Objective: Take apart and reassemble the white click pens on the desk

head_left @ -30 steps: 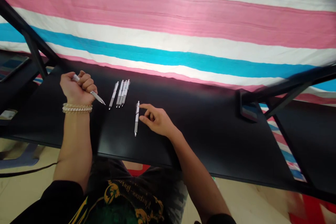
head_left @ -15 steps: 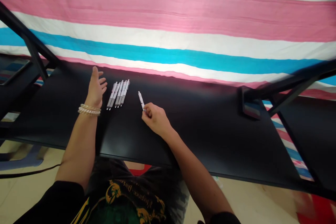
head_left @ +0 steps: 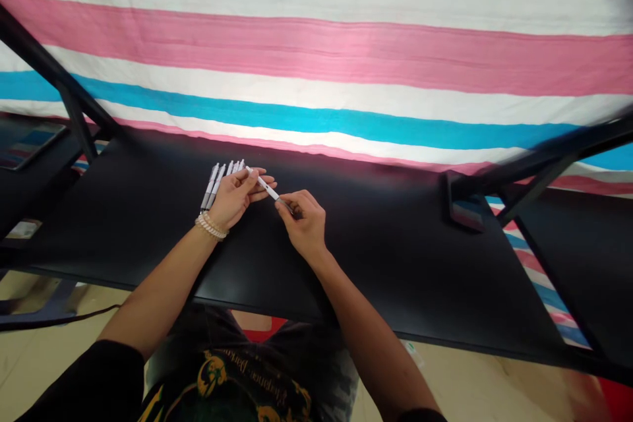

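Observation:
A white pen [head_left: 268, 188] with a grey grip is stretched between my two hands above the black table. My left hand [head_left: 236, 196], palm turned up, pinches its upper end between thumb and fingers. At its lower end the fingertips of my right hand [head_left: 304, 217] are closed round the grey part. Several more white and grey pens [head_left: 212, 184] lie side by side on the table, just left of and behind my left hand, which hides part of them. Beaded bracelets [head_left: 211, 227] circle my left wrist.
The black table [head_left: 395, 264] spans the view. A striped pink, white and blue cloth [head_left: 316, 59] hangs along its far edge. Slanted black metal supports stand at the left [head_left: 79, 112] and right [head_left: 539, 171].
My left hand, open before and left of the pen row, has moved right and taken the upper end of the pen. My right hand still holds it, now slightly further right.

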{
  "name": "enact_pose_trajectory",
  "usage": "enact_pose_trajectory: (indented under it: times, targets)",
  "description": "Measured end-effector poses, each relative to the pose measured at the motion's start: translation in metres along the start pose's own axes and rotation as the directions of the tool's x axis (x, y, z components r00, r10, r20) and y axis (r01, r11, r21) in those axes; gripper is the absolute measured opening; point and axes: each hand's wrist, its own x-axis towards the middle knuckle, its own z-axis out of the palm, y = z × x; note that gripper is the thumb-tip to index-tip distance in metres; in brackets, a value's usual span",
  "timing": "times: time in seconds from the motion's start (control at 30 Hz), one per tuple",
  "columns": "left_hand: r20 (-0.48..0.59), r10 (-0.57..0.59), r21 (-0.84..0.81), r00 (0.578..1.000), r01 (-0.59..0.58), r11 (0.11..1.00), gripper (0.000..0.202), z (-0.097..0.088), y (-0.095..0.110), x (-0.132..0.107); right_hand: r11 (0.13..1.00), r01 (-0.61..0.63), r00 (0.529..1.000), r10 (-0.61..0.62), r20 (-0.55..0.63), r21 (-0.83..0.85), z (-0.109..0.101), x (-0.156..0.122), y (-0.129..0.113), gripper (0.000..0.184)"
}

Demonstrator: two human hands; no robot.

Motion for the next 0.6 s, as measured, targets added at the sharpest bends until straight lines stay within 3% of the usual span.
enact_pose_trajectory:
  times: [0.23, 0.4, 0.53, 0.6]
  targets:
    - [-0.04, 0.088, -0.051, 0.995, -0.09, 0.995, 0.031, 0.002, -0.009, 0.003, 0.97, -0.222, 0.974, 0.216, 0.075, 0.095, 0.001, -0.003, 0.007, 0.033]
    - [-0.087, 0.121, -0.023, 0.989, -0.123, 0.992, 0.029, 0.001, -0.015, 0.006, 0.992, -0.077, 0.996, 0.082, -0.041, 0.104, -0.001, 0.0, 0.009, 0.02]
    - [-0.116, 0.104, -0.063, 0.988, -0.112, 0.992, 0.027, 0.001, -0.016, 0.007, 0.954, -0.171, 0.984, 0.177, -0.002, 0.246, -0.003, 0.004, 0.01, 0.026]
    - [-0.127, 0.088, -0.097, 0.988, -0.101, 0.99, 0.024, 0.001, -0.016, 0.007, 0.954, -0.152, 0.987, 0.161, -0.014, 0.26, -0.004, 0.005, 0.01, 0.021]
